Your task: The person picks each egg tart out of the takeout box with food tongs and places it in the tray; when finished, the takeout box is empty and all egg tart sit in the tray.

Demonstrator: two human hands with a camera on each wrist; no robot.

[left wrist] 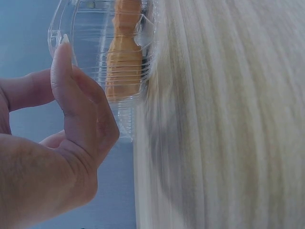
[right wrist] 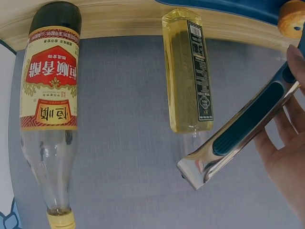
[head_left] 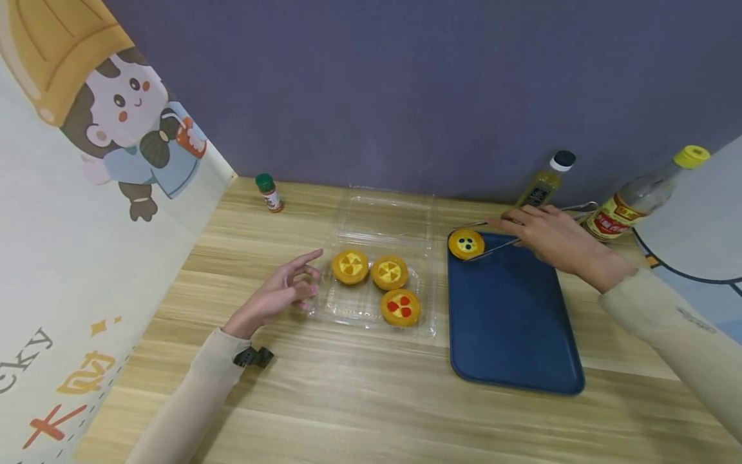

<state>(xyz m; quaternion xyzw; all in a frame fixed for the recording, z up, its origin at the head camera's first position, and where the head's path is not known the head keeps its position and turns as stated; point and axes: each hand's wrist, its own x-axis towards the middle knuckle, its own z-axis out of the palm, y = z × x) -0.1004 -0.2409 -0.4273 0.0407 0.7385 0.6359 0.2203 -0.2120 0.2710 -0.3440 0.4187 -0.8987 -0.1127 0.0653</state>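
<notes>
The right hand (head_left: 547, 235) grips metal tongs (right wrist: 248, 117) with teal handle inlays. To that hand's left, a small tart (head_left: 466, 244) sits between the tong tips at the far left corner of a blue tray (head_left: 510, 322); whether it bears on the tray I cannot tell. Its crust is golden brown, its top pale yellow with three dark dots.

The left hand (head_left: 281, 290) has its index finger extended, the others loosely bent, beside an open clear box (head_left: 353, 299) holding three tarts, two with orange wedges, one with red pieces; contact is unclear.

Beyond the right hand, a bottle with a yellow cap (right wrist: 50, 95) reads 恒顺香醋; the oil bottle's (right wrist: 188, 78) small print is illegible.

Under both hands is a pale wood-grain table (head_left: 348, 399), backed by a grey-blue panel (head_left: 377, 90). Left of the left hand, a wall cartoon (head_left: 133, 116) shows a child with a drink; the letters "cky" show below.
</notes>
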